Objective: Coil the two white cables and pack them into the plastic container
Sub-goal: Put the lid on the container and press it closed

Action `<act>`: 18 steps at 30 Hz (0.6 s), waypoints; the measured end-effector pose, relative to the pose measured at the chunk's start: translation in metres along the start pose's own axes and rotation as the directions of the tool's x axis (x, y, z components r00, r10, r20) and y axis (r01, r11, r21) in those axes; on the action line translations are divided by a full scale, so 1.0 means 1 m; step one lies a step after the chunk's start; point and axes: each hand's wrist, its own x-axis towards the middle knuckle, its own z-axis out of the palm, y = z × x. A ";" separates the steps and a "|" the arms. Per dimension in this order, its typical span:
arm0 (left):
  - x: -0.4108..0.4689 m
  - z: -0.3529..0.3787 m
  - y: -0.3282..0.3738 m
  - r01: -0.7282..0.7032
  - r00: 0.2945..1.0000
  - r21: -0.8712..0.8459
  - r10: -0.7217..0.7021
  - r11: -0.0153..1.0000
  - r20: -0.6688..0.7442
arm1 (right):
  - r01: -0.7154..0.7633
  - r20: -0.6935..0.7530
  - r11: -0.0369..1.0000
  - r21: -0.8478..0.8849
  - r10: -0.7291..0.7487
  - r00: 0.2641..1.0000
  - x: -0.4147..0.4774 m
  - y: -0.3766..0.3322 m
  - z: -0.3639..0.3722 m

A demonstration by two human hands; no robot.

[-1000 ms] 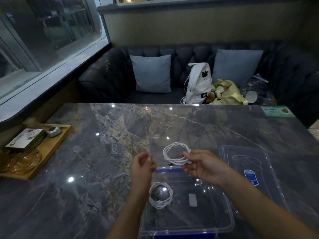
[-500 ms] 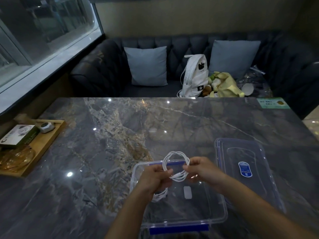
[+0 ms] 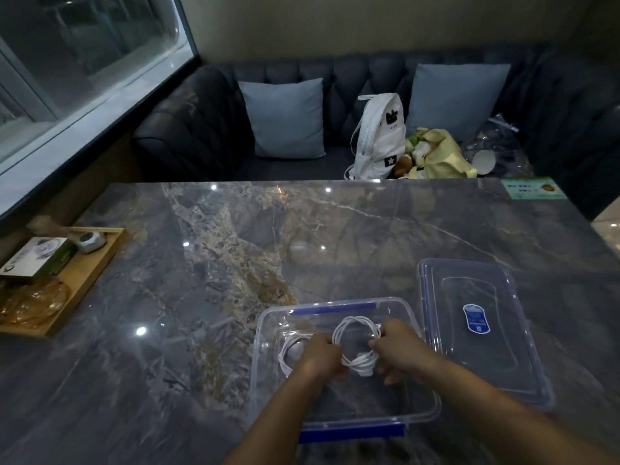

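Second white cable (image 3: 359,360): wound into a small multi-turn loop and held inside the plastic container (image 3: 332,310), right of centre. Whether it touches the floor of the box cannot be told.

First white cable (image 3: 281,359): already coiled and lying in the container's left part, partly hidden behind the left hand (image 3: 320,359).

Grip: both hands are on the loop's lower bundle. The left hand's fingers (image 3: 335,350) are curled onto its left side, and the right hand (image 3: 399,350) pinches its right side. The fingertips underneath are hidden.

Handling (judgement): very light, limp and smooth-jacketed. The turns will likely spring apart if released at one point only. Best held where the turns are bunched together, not by a single strand or by the plug ends. Not fragile, but a sharp kink near the connector should be avoided.

Change: one second back the right hand alone held the loop above the far rim, with the left hand free beside it. Half a second back both hands had closed on it at rim height. It has since come down into the box, next to the first coil. The lid (image 3: 483,357) lies on the bench (image 3: 201,297) to the right, as before.
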 end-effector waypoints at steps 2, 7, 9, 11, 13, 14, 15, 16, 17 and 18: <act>0.001 0.001 0.003 0.005 0.999 0.072 -0.002 0.997 -0.036 | -0.039 -0.006 0.998 -0.053 0.039 0.999 0.004 -0.002 0.004; 0.005 0.003 0.001 -0.012 0.999 0.309 0.022 0.951 -0.029 | -0.096 -0.023 0.984 -0.149 0.093 0.995 0.012 -0.003 0.008; 0.008 0.005 0.000 -0.012 0.998 0.405 0.035 0.914 -0.050 | -0.069 -0.057 0.979 -0.193 0.059 0.997 0.013 -0.001 0.008; 0.011 0.007 0.000 -0.023 0.992 0.540 0.086 0.841 -0.091 | -0.028 -0.084 0.964 -0.263 0.006 0.996 0.014 0.001 0.009; 0.011 0.009 0.001 -0.031 0.982 0.584 0.134 0.811 -0.134 | 0.000 -0.092 0.950 -0.312 -0.030 0.995 0.015 0.003 0.010; 0.012 0.010 0.000 -0.033 0.978 0.566 0.143 0.824 -0.151 | 0.008 -0.099 0.941 -0.338 -0.044 0.994 0.015 0.004 0.011; 0.013 0.010 -0.001 -0.029 0.976 0.542 0.141 0.840 -0.166 | 0.016 -0.108 0.929 -0.369 -0.059 0.992 0.015 0.004 0.011; 0.012 0.009 -0.002 -0.025 0.974 0.528 0.140 0.849 -0.179 | 0.026 -0.119 0.917 -0.399 -0.080 0.990 0.015 0.006 0.011; 0.013 0.008 -0.002 -0.025 0.971 0.532 0.146 0.846 -0.188 | 0.037 -0.128 0.903 -0.427 -0.101 0.987 0.016 0.007 0.012; 0.013 0.006 -0.004 -0.030 0.968 0.544 0.160 0.839 -0.193 | 0.047 -0.135 0.890 -0.453 -0.120 0.984 0.017 0.007 0.012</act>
